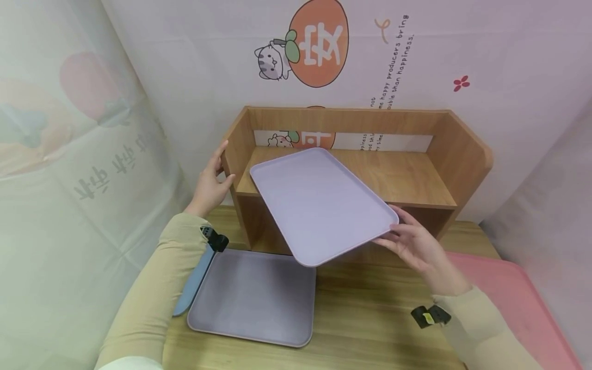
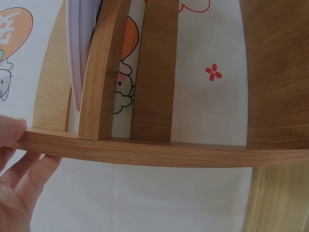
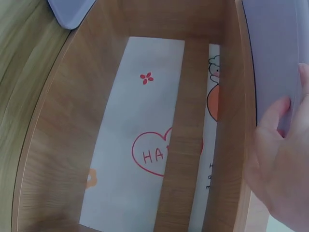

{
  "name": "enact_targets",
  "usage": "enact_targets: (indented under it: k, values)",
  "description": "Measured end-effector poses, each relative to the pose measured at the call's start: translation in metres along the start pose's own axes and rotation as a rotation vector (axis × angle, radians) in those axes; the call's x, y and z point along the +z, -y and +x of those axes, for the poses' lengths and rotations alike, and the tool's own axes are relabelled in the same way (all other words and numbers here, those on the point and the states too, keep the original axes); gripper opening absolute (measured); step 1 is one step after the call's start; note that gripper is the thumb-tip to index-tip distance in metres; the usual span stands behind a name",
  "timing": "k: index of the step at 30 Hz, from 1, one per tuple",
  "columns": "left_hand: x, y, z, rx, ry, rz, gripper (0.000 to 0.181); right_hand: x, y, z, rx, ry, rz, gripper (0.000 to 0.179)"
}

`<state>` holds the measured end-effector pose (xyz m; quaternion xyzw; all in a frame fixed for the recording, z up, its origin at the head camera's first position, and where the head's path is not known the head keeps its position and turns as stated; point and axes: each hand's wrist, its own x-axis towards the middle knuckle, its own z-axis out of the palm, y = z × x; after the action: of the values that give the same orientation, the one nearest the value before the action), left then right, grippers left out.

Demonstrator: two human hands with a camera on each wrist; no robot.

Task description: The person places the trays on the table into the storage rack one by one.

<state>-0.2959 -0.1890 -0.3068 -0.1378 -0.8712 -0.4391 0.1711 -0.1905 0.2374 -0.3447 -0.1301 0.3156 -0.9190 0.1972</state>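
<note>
A light purple tray (image 1: 324,205) is tilted over the upper board of a small wooden shelf (image 1: 393,177), its near corner jutting past the front edge. My right hand (image 1: 416,244) grips this tray by its right corner, and in the right wrist view the fingers (image 3: 275,116) lie against its underside. My left hand (image 1: 210,182) holds the shelf's left side panel, thumb on one face and fingers on the other, as the left wrist view shows. Below, a second purple-grey tray (image 1: 254,298) lies flat on the wooden table.
A blue tray (image 1: 196,282) shows partly under the left forearm. At the right, a pink tray (image 1: 504,293) lies partly behind the right forearm. Printed cloth (image 1: 194,67) hangs behind and at both sides. Beneath the upper board is an open lower compartment (image 3: 130,135).
</note>
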Motion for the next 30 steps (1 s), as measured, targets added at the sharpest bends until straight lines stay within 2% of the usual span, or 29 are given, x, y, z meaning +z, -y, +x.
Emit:
enact_targets:
  k: [11,18,21,25,30]
  values:
    - [0.000,0.001,0.001,0.015,0.002,-0.014,0.082,0.020,-0.020,0.003,-0.034,-0.090,-0.105,0.043]
    - [0.000,0.002,0.000,0.016,0.002,-0.006,0.082,0.033,-0.027,0.011,0.044,-0.178,-0.259,0.053]
    - [-0.001,0.002,0.000,0.025,0.003,-0.005,0.081,0.033,-0.028,0.012,0.076,-0.160,-0.285,0.051]
    - [-0.002,0.003,0.001,0.037,0.001,-0.007,0.080,0.031,-0.027,0.014,0.109,-0.092,-0.260,0.050]
    - [-0.002,0.001,0.001,0.052,-0.006,-0.014,0.078,0.027,-0.029,0.021,0.145,-0.042,-0.236,0.060]
